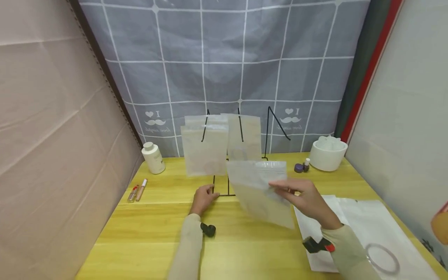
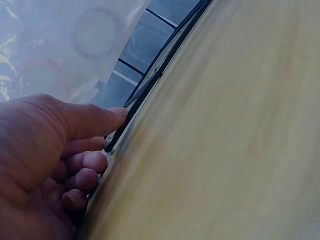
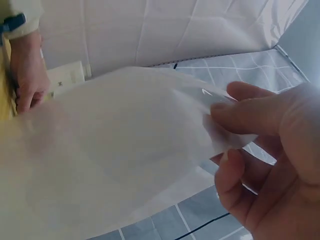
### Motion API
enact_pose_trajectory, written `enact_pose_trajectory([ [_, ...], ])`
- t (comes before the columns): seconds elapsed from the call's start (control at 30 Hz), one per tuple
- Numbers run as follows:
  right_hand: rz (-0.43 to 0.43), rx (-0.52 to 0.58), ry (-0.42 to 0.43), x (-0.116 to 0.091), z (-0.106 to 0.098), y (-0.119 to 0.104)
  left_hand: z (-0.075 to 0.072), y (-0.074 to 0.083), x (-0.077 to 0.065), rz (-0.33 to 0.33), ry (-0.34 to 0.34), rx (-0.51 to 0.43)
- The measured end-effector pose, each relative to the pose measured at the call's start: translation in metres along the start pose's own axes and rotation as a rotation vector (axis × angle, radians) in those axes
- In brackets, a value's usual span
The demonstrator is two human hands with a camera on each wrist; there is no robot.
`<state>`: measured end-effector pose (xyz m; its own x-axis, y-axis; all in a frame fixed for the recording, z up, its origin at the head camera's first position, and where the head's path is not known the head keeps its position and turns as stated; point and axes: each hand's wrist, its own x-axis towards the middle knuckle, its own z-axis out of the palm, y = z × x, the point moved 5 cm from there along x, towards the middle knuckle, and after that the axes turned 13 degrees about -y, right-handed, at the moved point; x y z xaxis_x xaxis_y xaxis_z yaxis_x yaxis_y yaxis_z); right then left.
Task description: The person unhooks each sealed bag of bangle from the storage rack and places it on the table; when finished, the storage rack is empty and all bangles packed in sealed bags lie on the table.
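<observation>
A black wire rack (image 1: 267, 132) with angled hooks stands on the wooden table. My left hand (image 1: 203, 199) is low at its front left, pinching the base bar (image 2: 150, 82) between thumb and fingers. Two frosted zip bags, a left one (image 1: 204, 153) and a right one (image 1: 245, 136), hang from its hooks; faint ring shapes show through a bag (image 2: 45, 45) in the left wrist view. In front of the rack, my right hand (image 1: 304, 198) pinches another frosted zip bag (image 1: 259, 190) by its right side. That bag tilts above the table, its zip edge uppermost; its contents are unclear.
At the left stand a white bottle (image 1: 154, 158) and two small cosmetic tubes (image 1: 141, 189). A purple-lidded jar (image 1: 298, 168), a small dark bottle (image 1: 306, 165) and a white round container (image 1: 328, 154) are back right. White bags (image 1: 371, 214) with a ring (image 1: 395, 264) lie front right.
</observation>
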<state>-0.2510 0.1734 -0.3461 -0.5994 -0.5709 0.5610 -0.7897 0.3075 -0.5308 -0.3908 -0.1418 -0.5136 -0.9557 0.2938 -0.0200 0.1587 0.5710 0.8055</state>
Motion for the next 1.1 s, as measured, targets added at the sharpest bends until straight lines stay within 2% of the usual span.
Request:
enact_pose_trajectory([
  [0.13,0.035,0.159,-0.083,-0.027,-0.009,-0.006,-0.002,-0.001,0.002,0.006,0.007,-0.002],
  [0.2,0.105,0.273,-0.128,-0.040,-0.011,-0.002,-0.004,-0.002,0.003,0.003,0.009,0.000],
  [0.33,0.367,0.509,-0.207,-0.065,-0.008,0.027,-0.005,-0.003,0.003,-0.001,0.016,0.000],
  [0.47,0.636,0.602,-0.245,-0.084,0.007,0.070,-0.005,-0.004,0.002,-0.004,0.018,-0.006],
  [0.57,0.788,0.577,-0.251,-0.095,0.017,0.096,-0.004,-0.005,0.003,-0.013,0.004,-0.007],
  [0.67,0.885,0.528,-0.259,-0.101,0.022,0.111,-0.003,-0.006,0.004,-0.018,-0.009,-0.003],
  [0.87,0.935,0.419,-0.307,-0.101,0.027,0.129,-0.002,-0.005,0.005,-0.009,-0.001,0.015],
  [1.03,1.004,0.345,-0.300,-0.102,0.033,0.141,-0.001,-0.004,0.004,-0.012,-0.007,0.009],
  [1.1,1.007,0.320,-0.299,-0.103,0.035,0.143,0.001,-0.003,0.003,-0.007,-0.017,0.000],
])
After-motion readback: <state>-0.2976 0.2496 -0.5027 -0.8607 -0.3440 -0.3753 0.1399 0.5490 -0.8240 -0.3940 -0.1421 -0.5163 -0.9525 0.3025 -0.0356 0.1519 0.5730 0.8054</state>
